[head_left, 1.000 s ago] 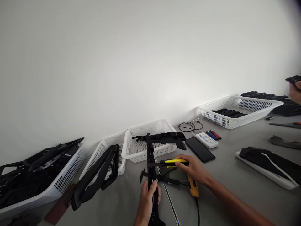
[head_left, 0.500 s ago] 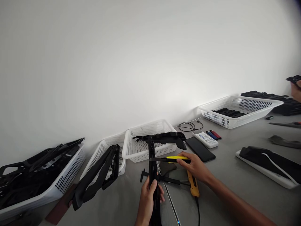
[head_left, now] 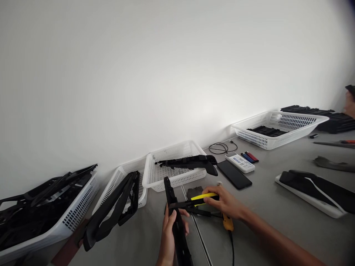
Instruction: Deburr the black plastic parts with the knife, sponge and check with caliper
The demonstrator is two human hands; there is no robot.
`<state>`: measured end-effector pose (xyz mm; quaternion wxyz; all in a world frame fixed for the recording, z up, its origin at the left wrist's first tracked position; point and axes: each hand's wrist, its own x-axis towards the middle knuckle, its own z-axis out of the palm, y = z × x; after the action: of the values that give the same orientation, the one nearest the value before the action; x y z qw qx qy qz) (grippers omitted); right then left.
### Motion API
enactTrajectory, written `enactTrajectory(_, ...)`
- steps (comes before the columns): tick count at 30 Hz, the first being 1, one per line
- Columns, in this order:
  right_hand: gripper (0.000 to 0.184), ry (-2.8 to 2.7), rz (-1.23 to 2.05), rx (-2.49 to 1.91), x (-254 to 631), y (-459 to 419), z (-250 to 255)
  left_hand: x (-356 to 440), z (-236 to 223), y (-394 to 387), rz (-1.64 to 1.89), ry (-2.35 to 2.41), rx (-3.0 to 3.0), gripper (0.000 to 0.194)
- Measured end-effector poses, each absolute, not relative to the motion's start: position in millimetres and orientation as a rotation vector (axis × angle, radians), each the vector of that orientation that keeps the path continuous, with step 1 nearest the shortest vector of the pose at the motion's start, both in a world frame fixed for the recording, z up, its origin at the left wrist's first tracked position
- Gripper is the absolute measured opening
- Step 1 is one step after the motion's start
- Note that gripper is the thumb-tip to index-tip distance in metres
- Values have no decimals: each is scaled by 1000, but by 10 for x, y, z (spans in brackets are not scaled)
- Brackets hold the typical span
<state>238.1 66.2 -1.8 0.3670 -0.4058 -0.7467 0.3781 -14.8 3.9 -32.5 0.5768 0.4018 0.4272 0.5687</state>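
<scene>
My left hand (head_left: 169, 229) is wrapped round a long black plastic part (head_left: 179, 231), which points away from me and leans to the left at its far end. In my right hand (head_left: 223, 201) is a yellow and black utility knife (head_left: 203, 198). Its blade end lies across the black part just above my left thumb. Under and behind the knife, a yellow-handled corded tool (head_left: 227, 222) and a dark caliper lie on the grey table, partly hidden by my hands.
Left stand white baskets (head_left: 69, 218) of black parts; another basket (head_left: 177, 181) has a black part (head_left: 188, 162) across it. A phone (head_left: 234, 175), white device (head_left: 240, 162) and cable (head_left: 222, 147) lie right of centre. A far-right basket (head_left: 280, 142) stands near another person's hand (head_left: 350, 107).
The black part has come down and tilted left in my left hand. My right hand and the knife have moved lower and toward me, with the blade closer to my left thumb.
</scene>
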Motion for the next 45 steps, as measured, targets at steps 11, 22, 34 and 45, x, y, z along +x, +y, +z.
enactTrajectory(11,31,-1848,950,-989,2364,620,-1,-194,-408,6,1193,878,777,54)
enactTrajectory(22,38,-1884,877,-1086,2504,716,-36,-262,-194,-85,652,823,822,74)
enactTrajectory(34,57,-1688,715,-1261,2567,792,-101,-234,-202,-149,728,714,830,73)
enactTrajectory(45,68,-1484,624,-1372,2523,823,-182,-267,-405,-38,858,565,915,78)
